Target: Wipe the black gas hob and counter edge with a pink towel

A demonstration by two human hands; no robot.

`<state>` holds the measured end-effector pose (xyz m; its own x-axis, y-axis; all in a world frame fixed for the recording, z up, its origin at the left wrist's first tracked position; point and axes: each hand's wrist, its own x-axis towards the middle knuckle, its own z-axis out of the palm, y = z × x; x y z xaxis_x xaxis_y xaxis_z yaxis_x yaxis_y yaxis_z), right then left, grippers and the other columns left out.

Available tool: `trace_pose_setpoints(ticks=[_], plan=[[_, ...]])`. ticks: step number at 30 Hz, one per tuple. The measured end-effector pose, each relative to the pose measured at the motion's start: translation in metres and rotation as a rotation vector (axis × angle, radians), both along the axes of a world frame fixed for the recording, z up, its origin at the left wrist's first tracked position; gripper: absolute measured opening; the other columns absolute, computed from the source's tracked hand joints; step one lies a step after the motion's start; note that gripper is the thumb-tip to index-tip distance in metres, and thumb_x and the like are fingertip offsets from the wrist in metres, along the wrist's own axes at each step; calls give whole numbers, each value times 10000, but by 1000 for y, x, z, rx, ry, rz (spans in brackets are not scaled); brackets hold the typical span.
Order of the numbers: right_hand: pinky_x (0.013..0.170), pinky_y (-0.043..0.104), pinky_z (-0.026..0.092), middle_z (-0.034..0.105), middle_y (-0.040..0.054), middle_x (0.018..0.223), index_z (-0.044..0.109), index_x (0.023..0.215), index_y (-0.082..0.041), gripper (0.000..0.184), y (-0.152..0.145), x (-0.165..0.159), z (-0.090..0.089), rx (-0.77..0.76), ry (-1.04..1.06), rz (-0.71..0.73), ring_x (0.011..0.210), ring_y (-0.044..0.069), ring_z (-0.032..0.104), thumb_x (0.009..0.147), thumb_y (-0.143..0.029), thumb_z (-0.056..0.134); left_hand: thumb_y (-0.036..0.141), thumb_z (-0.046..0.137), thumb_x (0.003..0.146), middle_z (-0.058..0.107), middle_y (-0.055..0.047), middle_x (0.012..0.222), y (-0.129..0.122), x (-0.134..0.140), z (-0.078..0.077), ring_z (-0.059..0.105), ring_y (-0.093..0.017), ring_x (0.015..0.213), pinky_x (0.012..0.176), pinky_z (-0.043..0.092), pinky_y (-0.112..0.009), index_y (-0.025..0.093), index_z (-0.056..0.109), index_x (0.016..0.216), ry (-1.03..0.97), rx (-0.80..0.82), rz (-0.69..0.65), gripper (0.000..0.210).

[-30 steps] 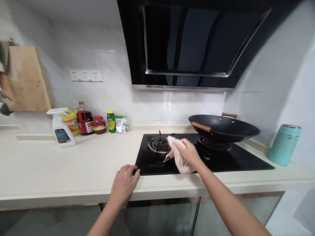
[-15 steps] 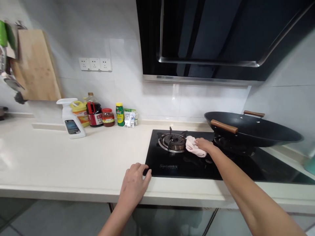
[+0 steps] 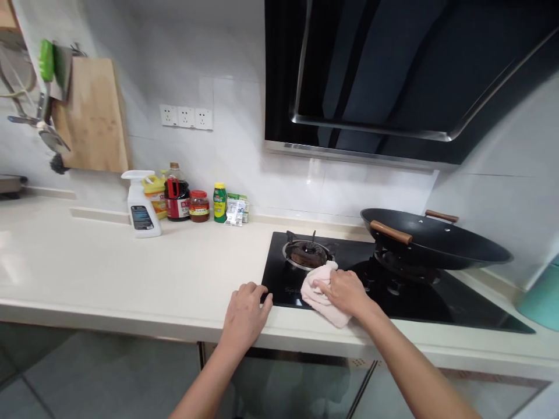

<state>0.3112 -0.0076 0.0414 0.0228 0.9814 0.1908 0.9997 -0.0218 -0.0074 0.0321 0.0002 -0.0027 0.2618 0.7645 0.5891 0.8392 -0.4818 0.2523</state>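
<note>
A pale pink cloth lies bunched on the front edge of the black stove, with its lower corner hanging over onto the counter. The right hand holds it from above, thumb stretched across the cloth and fingers gathered on it; the fingertips are partly lost in the folds. Just behind the cloth is the left burner, bare, with its dark supports sticking up. The left hand grips nothing: it rests palm down on the counter by the front left corner of the stove, fingers loosely bent and thumb apart from them.

To the right, a large black wok with two wooden handles sits tilted over the other burner. Beyond the stove, a turquoise container is cut off by the edge of view. A dark range hood hangs above.

Along the wall to the left stand a green bottle with a yellow cap, some small packets beside it, a red-lidded jar, a dark sauce bottle, a yellow jug and a white spray bottle. Higher up are three sockets and a hanging wooden cutting board.
</note>
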Motion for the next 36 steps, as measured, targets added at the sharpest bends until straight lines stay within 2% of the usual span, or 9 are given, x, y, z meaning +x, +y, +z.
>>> trace_pose_setpoints(ticks=[2, 9, 13, 16, 20, 24, 29, 33, 36], plan=[[938, 431, 379, 685, 230, 1146, 661, 1147, -108, 652, -8, -22, 0, 18, 17, 24, 1088, 327, 623, 951, -656, 368, 330, 459, 995, 697, -83, 1011, 0, 0, 1, 633, -248, 970, 850, 445, -389, 225, 698, 982, -15, -11, -4, 262], [880, 390, 378, 678, 133, 1163, 621, 1182, -181, 422, -2, -124, -1, 58, 94, 290, 1058, 288, 591, 902, -465, 484, 409, 332, 1031, 673, -79, 1005, 7, -7, 3, 644, -232, 963, 864, 475, -377, 218, 657, 1019, -179, -78, -37, 377], [902, 351, 365, 665, 57, 1230, 613, 1195, -242, 376, 5, -144, -3, 74, 141, 386, 1104, 242, 563, 875, -416, 520, 475, 334, 1010, 696, -93, 995, 15, -13, 1, 672, -246, 958, 852, 515, -390, 202, 626, 992, -338, -118, 24, 400], [892, 330, 357, 673, 34, 1223, 649, 1105, -244, 305, 2, -122, -5, 88, 173, 339, 1101, 225, 562, 862, -392, 541, 508, 373, 985, 703, -119, 1111, 20, -16, -2, 670, -258, 1051, 916, 516, -410, 182, 617, 1133, -364, -106, 22, 432], [869, 340, 349, 690, 69, 1159, 670, 1057, -208, 279, -17, -54, -10, 122, 198, 125, 1046, 235, 582, 867, -348, 523, 486, 414, 967, 700, -125, 1154, 20, -14, -2, 651, -273, 1099, 950, 501, -420, 173, 642, 1160, -266, -137, 48, 433], [868, 359, 357, 691, 110, 1090, 670, 1037, -168, 297, -59, 34, -22, 154, 185, -127, 1038, 258, 590, 898, -312, 450, 435, 451, 959, 720, -106, 1085, 18, -10, -1, 628, -293, 1101, 968, 475, -430, 191, 695, 1079, -96, -110, 36, 365], [898, 425, 378, 651, 179, 1189, 653, 1129, -140, 405, -113, 123, -36, 196, 169, -426, 1114, 333, 570, 935, -376, 386, 416, 483, 953, 730, -79, 1060, 15, -7, 0, 631, -284, 1055, 956, 468, -416, 224, 718, 1042, -10, -71, 44, 316], [911, 479, 380, 594, 194, 1290, 654, 1160, -151, 430, -125, 136, -43, 218, 143, -610, 1170, 378, 534, 938, -402, 385, 453, 452, 974, 725, -74, 1062, 13, -6, 3, 625, -285, 1062, 955, 462, -416, 233, 721, 1035, -9, -88, 41, 353], [876, 409, 385, 625, 156, 1179, 661, 1155, -161, 403, -118, 97, -46, 189, 138, -488, 1073, 307, 569, 938, -395, 414, 483, 414, 989, 719, -79, 1065, 12, -5, 5, 624, -286, 1073, 971, 454, -416, 224, 717, 1049, -19, -107, 41, 403]])
